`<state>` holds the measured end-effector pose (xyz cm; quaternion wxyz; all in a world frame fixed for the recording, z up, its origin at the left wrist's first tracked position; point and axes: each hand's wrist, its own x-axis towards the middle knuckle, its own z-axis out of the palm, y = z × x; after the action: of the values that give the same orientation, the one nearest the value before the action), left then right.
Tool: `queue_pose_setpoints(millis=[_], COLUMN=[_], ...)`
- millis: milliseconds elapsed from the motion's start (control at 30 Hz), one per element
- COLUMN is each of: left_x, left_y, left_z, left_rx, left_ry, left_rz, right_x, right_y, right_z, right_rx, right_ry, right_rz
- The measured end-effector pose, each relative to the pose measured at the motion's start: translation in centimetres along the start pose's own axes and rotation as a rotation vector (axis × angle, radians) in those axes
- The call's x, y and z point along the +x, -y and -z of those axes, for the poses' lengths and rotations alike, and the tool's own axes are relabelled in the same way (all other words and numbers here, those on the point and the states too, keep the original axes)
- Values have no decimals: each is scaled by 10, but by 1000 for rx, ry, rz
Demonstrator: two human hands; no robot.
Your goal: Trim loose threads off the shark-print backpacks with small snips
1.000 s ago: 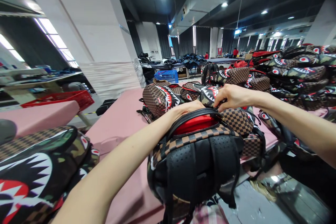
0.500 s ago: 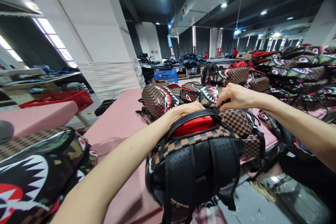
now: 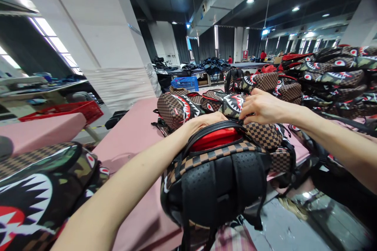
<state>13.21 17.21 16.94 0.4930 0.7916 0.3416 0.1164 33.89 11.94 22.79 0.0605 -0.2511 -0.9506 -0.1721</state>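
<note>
A backpack [image 3: 224,182] with black padded back, black straps and brown checkered trim stands before me at the table's edge, its back panel towards me. Its top gapes and shows a red lining [image 3: 216,140] under the black carry handle. My left hand [image 3: 209,120] reaches over to the far side of the opening and grips the bag there; its fingertips are hidden behind the handle. Fingers pinched together, my right hand [image 3: 260,106] holds the far right rim of the opening near the handle's end. Whether a zipper pull is between those fingers I cannot make out.
Similar backpacks lie beyond on the pink table [image 3: 126,141], with a tall backpack pile [image 3: 335,78] at right. A shark-mouth camouflage backpack [image 3: 38,188] is close on my left. Further off are a blue crate [image 3: 185,83], a red crate [image 3: 63,110] and a wrapped pillar [image 3: 118,86].
The view has shifted slightly, so the backpack sits a little further left and higher. Both hands keep their places at the opening, with the right hand's fingers a little more bent.
</note>
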Motion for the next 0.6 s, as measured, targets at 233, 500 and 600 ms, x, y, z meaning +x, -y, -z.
queue_pose_setpoints(millis=[233,500,600], left_x=[-3,-1,3], left_y=[-7,1,5], left_z=[-2,0,3], left_rx=[-50,86,226], left_ry=[9,-3,-52], left_rz=[24,-36,-118], right_x=[-3,-36,-49], right_y=[5,-10,11], right_z=[0,-30,-43], right_rx=[61,601,569], right_ry=[-27,-594,-690], right_rz=[-59,-655,-619])
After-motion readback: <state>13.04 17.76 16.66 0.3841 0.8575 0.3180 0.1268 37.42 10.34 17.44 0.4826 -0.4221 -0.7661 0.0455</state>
